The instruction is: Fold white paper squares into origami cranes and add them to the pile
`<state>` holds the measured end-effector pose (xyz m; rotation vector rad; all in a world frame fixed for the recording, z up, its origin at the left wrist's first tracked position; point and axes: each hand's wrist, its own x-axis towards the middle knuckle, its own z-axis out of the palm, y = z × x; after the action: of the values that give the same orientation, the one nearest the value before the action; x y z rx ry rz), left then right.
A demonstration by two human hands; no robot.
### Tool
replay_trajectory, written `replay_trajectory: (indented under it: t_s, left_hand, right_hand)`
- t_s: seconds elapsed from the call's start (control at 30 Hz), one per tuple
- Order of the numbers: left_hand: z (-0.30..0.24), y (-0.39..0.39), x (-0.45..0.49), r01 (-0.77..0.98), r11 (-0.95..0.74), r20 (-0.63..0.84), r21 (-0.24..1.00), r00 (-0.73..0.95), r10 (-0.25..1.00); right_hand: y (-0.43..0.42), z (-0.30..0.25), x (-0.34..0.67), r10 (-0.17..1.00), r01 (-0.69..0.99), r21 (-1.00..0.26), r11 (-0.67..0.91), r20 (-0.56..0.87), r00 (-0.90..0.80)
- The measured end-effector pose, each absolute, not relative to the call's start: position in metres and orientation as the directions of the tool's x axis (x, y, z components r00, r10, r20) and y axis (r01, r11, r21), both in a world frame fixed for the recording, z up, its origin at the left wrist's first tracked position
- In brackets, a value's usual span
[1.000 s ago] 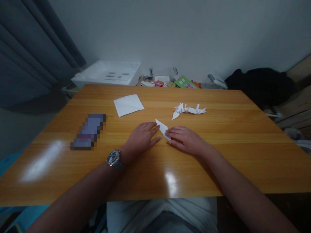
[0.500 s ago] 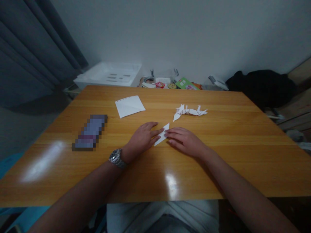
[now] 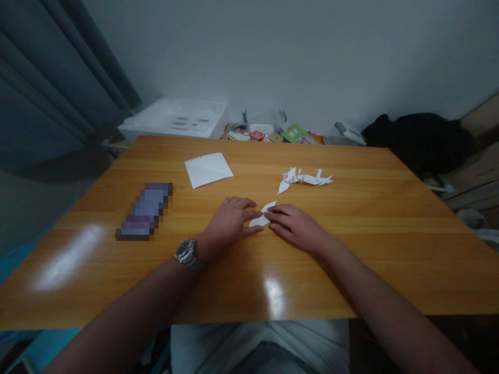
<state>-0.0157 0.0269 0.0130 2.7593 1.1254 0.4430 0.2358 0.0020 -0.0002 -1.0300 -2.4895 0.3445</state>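
A small folded piece of white paper [image 3: 259,220] lies slantwise on the table between my two hands. My left hand [image 3: 231,221], with a metal watch on its wrist, has its thumb and index finger on the paper's left part. From the other side, my right hand [image 3: 294,222] holds the paper's right part with its fingertips, which hide some of it. Just beyond my right hand rests a group of folded white paper figures [image 3: 306,178], touching one another in a row. Farther off to the left lies a flat white sheet [image 3: 209,170] with a perforated edge.
A blurred-out phone-like object [image 3: 145,212] lies on the left of the wooden table [image 3: 312,291]. Behind the far edge are a white plastic tray [image 3: 175,117], a green booklet [image 3: 299,134] and small packets. A black cloth heap [image 3: 417,140] is at the right.
The folded paper has turned a little clockwise, and its shape between the fingers looks different. My left thumb and index finger have spread along its lower edge; my right hand has barely moved.
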Motion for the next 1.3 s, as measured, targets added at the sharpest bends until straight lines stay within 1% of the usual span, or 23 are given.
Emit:
replay_trajectory:
  t_s: [0.07, 0.17, 0.33, 0.53, 0.63, 0.83, 1.07, 1.3]
  left_hand:
    - [0.012, 0.027, -0.017, 0.664, -0.711, 0.208, 0.23, 0.68, 0.703]
    - [0.01, 0.028, -0.019, 0.654, -0.719, 0.201, 0.236, 0.691, 0.695]
    - [0.008, 0.029, -0.02, 0.627, -0.741, 0.22, 0.241, 0.708, 0.671]
    - [0.01, 0.028, -0.016, 0.616, -0.765, 0.263, 0.19, 0.718, 0.644]
    - [0.011, 0.025, -0.013, 0.621, -0.766, 0.255, 0.165, 0.724, 0.641]
    - [0.015, 0.023, -0.009, 0.627, -0.764, 0.219, 0.151, 0.733, 0.644]
    - [0.015, 0.022, -0.006, 0.62, -0.767, 0.216, 0.164, 0.736, 0.641]
    - [0.01, 0.023, -0.004, 0.6, -0.771, 0.211, 0.211, 0.743, 0.636]
  right_hand:
    - [0.002, 0.001, 0.235, 0.72, 0.612, -0.383, 0.692, 0.299, -0.626]
    - [0.002, 0.001, 0.235, 0.719, 0.626, -0.354, 0.695, 0.319, -0.618]
    - [0.004, -0.001, 0.235, 0.699, 0.615, -0.332, 0.715, 0.32, -0.64]
    - [0.004, -0.001, 0.234, 0.724, 0.651, -0.317, 0.69, 0.307, -0.618]
    - [0.004, -0.001, 0.232, 0.733, 0.663, -0.314, 0.68, 0.316, -0.602]
    - [0.006, -0.007, 0.23, 0.742, 0.665, -0.332, 0.669, 0.342, -0.576]
    - [0.008, -0.011, 0.23, 0.742, 0.645, -0.368, 0.669, 0.371, -0.559]
    - [0.006, -0.008, 0.229, 0.751, 0.643, -0.388, 0.66, 0.365, -0.55]
